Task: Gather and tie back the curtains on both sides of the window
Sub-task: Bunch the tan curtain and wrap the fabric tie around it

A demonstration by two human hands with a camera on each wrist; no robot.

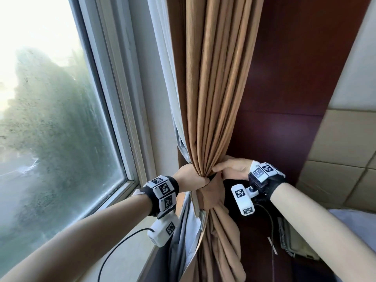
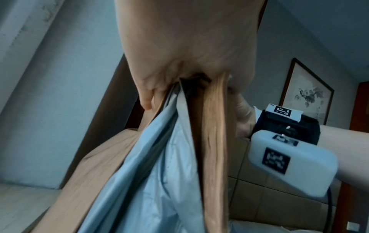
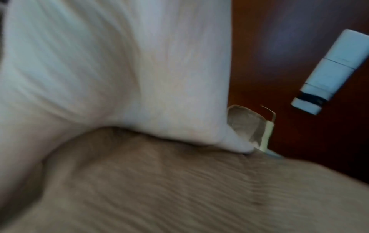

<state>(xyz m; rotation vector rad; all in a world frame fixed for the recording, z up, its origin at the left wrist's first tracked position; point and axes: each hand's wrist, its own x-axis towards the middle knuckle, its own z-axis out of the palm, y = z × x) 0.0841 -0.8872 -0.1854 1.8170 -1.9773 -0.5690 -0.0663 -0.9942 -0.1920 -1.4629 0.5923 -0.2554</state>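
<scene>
The tan curtain (image 1: 215,98) hangs gathered into one bunch beside the window. My left hand (image 1: 192,178) grips the bunch from the left, fingers curled round it. My right hand (image 1: 227,169) holds it from the right, thumb across the front and fingers hidden behind. Just under both hands a tan band (image 1: 211,193) wraps the bunch, with a strip hanging down. Grey lining (image 1: 183,237) spills out below. In the left wrist view my left hand (image 2: 185,47) squeezes the tan folds (image 2: 213,134) and lining (image 2: 155,165). In the right wrist view my right hand (image 3: 119,71) lies on the curtain (image 3: 179,189), blurred.
The window pane (image 1: 50,119) and its sill (image 1: 130,251) lie to the left. A dark wood panel (image 1: 284,98) stands behind the curtain, carrying a small clear hook (image 3: 245,127). A padded wall (image 1: 335,149) and a telephone (image 1: 295,243) are on the right.
</scene>
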